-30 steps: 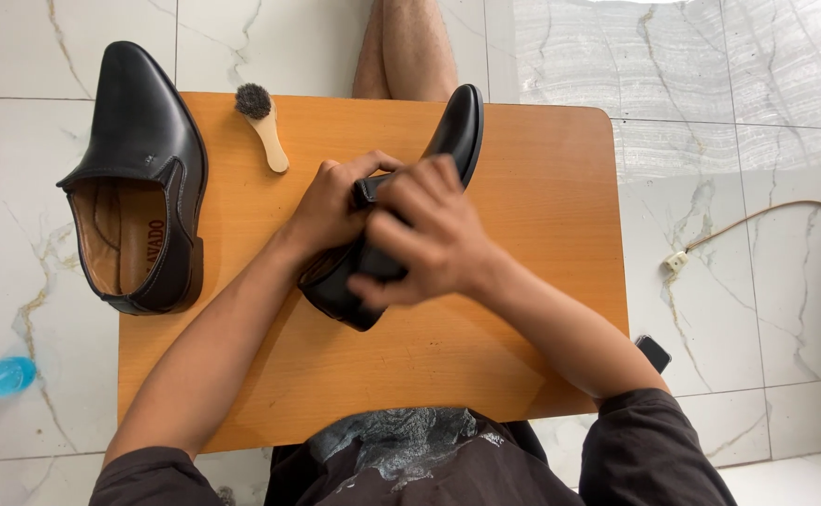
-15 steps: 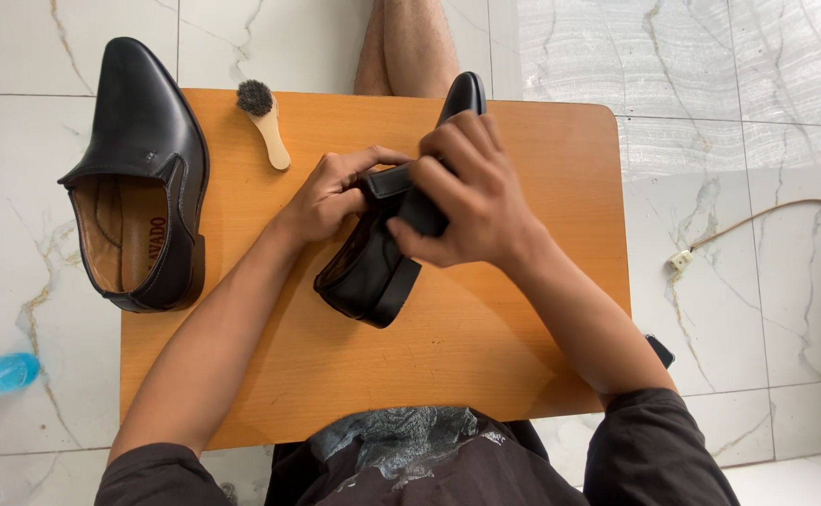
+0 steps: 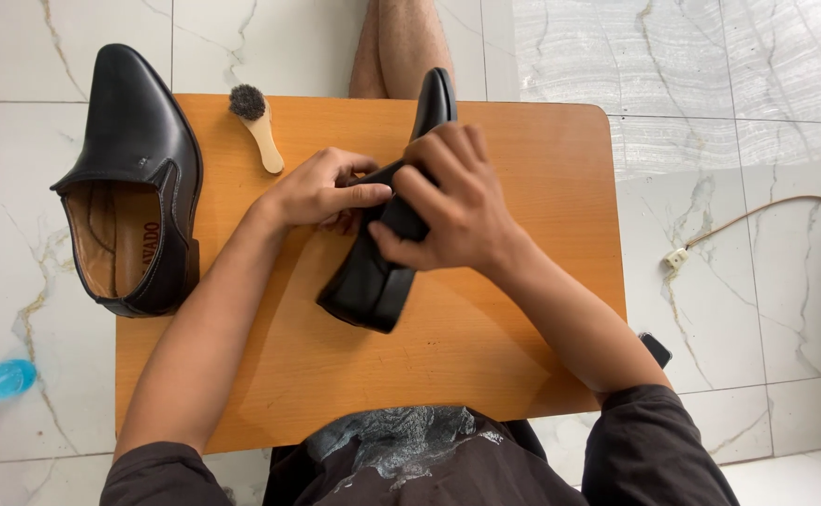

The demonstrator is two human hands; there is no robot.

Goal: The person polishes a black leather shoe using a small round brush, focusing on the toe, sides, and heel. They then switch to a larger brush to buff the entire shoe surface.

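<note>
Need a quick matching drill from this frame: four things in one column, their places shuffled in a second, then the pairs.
Things
1. shoe in both hands
2. second black shoe
3. small brush
4. white plug

Places
A. on the marble floor, right of the table
B. hanging over the table's left edge, opening up
C. on the table's far side, bristles away from the person
D. at the table's middle, on its side, under the left hand and right hand

Pairs: 1-D, 2-B, 3-C, 4-A
</note>
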